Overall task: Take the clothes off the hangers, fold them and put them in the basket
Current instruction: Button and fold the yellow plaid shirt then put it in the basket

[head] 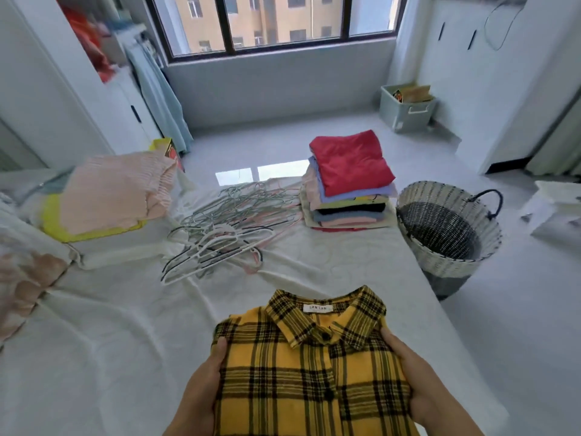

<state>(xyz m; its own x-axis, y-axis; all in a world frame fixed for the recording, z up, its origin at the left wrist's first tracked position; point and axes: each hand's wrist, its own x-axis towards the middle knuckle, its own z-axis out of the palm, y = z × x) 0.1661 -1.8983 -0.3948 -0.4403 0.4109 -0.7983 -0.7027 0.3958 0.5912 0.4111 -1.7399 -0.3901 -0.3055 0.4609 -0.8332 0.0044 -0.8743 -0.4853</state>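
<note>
The plaid shirt (314,372) sits at the bottom centre of the frame, buttoned, off its hanger and folded into a narrow panel, just above the bed (110,341). Your left hand (201,388) grips its left edge and your right hand (418,382) its right edge. Each thumb lies on top of the cloth, and the fingers go under it, out of sight.

You look well along with the task. A tall stack of folded clothes (349,180) stands right of centre on the bed, and a loose heap of bare hangers (226,228) lies in the middle. No clothes show inside the basket (452,262), which stands on the floor at the right beside the bed, so filling it is left to do. A pile with a pink top (116,193) lies at the upper left; you cannot tell whether it is on hangers.

The shirt's collar points away from you, toward the top of the frame and tilted a little to the right. Its long axis runs from the bottom edge up to the collar. The lower end is cut off by the frame.
</note>
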